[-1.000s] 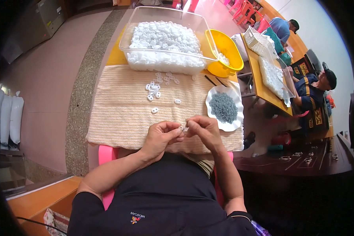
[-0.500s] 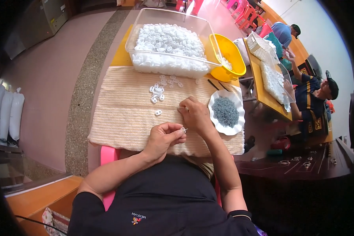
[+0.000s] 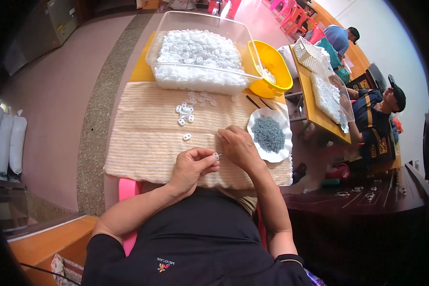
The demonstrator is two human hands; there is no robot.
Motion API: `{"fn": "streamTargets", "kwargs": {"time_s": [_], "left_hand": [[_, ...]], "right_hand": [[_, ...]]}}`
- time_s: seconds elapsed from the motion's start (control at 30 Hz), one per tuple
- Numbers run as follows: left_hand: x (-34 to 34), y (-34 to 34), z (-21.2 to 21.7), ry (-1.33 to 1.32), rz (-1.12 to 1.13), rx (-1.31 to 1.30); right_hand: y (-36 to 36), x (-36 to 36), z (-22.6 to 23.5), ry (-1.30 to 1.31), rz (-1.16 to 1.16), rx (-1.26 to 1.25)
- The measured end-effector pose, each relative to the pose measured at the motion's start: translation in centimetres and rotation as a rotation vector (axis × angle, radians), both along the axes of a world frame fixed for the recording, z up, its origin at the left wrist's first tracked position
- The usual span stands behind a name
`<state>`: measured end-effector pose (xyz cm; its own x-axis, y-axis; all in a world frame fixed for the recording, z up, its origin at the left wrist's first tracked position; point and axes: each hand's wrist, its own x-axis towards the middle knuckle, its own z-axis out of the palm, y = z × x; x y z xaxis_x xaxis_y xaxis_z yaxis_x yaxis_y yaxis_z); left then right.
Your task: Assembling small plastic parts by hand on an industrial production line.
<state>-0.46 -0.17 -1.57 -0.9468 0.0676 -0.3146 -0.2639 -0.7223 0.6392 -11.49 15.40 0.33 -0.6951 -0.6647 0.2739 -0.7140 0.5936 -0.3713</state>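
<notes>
My left hand [image 3: 191,167] pinches a small white plastic ring piece [image 3: 216,156] between thumb and fingers, low over the beige woven mat [image 3: 143,138]. My right hand [image 3: 238,145] lies on the mat just right of it, fingers curled loosely, fingertips pointing left toward a lone white piece [image 3: 187,137]. I cannot see anything held in it. A cluster of white pieces [image 3: 186,110] lies farther up the mat. To the right of my right hand sits a white dish [image 3: 281,152] with a heap of small grey-blue parts [image 3: 268,134].
A clear plastic bin [image 3: 200,78] full of white pieces stands at the mat's far edge, a yellow bowl [image 3: 271,66] beside it. Two people sit at another table [image 3: 319,114] on the right with a clear bin and white basket. A dark table [image 3: 367,200] is lower right.
My hands were together at the mat's near edge; my right hand has moved up and away onto the mat, while my left hand stays low holding the white piece.
</notes>
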Motion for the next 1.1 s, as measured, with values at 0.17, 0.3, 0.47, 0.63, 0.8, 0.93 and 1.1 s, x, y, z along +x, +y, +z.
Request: {"fn": "streamTargets", "kwargs": {"time_s": [0.17,0.3,0.47,0.63,0.8,0.93,1.1], "left_hand": [[0.1,-0.1,-0.3,0.012,-0.002,0.009],[0.0,0.0,-0.2,-0.005,0.022,0.003],[-0.1,0.0,0.0,-0.006,0.017,0.006],[-0.1,0.0,-0.2,-0.011,0.011,-0.012],[-0.1,0.0,-0.3,-0.01,-0.002,-0.05],[-0.1,0.0,-0.2,-0.018,-0.006,-0.043],[0.0,0.1,-0.4,-0.019,-0.01,-0.065]], "right_hand": [[0.9,1.0,0.7,-0.028,-0.04,0.06],[1.7,1.4,0.5,-0.087,-0.054,-0.011],[2.8,2.3,-0.9,-0.517,-0.102,-0.454],[3.1,3.6,-1.5,-0.947,-0.16,-0.699],[3.0,4.3,-1.6,-0.991,-0.173,-0.765],[3.0,4.4,-1.7,-1.016,-0.162,-0.822],[3.1,4.5,-1.9,-1.035,-0.162,-0.84]]}}
